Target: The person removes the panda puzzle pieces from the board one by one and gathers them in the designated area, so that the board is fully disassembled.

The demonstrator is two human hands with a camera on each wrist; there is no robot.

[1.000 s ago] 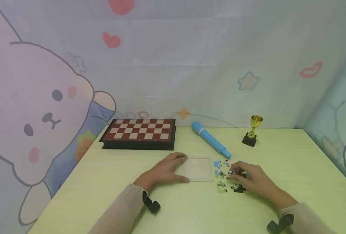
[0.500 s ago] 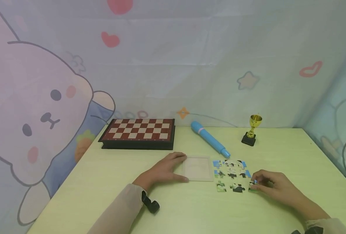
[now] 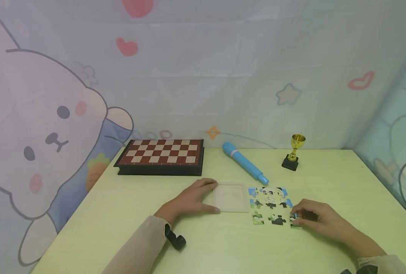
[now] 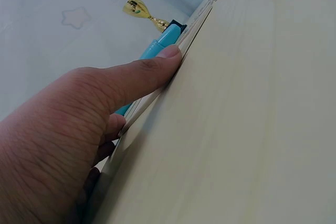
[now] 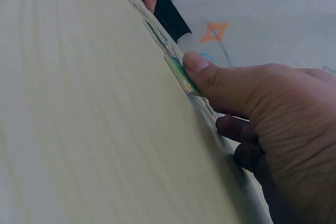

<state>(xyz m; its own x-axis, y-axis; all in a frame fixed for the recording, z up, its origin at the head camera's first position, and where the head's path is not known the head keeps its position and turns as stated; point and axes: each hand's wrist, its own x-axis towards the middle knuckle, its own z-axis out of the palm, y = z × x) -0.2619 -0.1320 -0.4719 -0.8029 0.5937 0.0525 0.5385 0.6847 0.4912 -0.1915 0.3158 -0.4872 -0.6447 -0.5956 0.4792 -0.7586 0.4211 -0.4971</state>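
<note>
My left hand [image 3: 191, 199] holds a pale square puzzle frame [image 3: 246, 198] by its left side, with the thumb at the near corner and fingers at the far corner. Right of the frame, several jigsaw pieces [image 3: 269, 191] with panda and blue-sky printing lie in loose rows. At the near right of these, my right hand [image 3: 321, 219] pinches a puzzle piece [image 3: 294, 225] between thumb and fingers. The right wrist view shows the thumb on that piece's green printed edge [image 5: 181, 74], flat at the tabletop. Part of the piece is hidden by the fingers.
A chessboard box [image 3: 160, 156] stands at the back left. Behind the frame and pieces lies a blue pen-shaped tube [image 3: 245, 161]. A small gold trophy cup [image 3: 293, 152] on a black base is at the back right. A printed cloth [image 3: 196, 76] hangs behind the table.
My right hand has moved from over the middle pieces to the near right corner, where it holds a piece. In the last half second it hardly shifts. The left hand stays on the frame.
</note>
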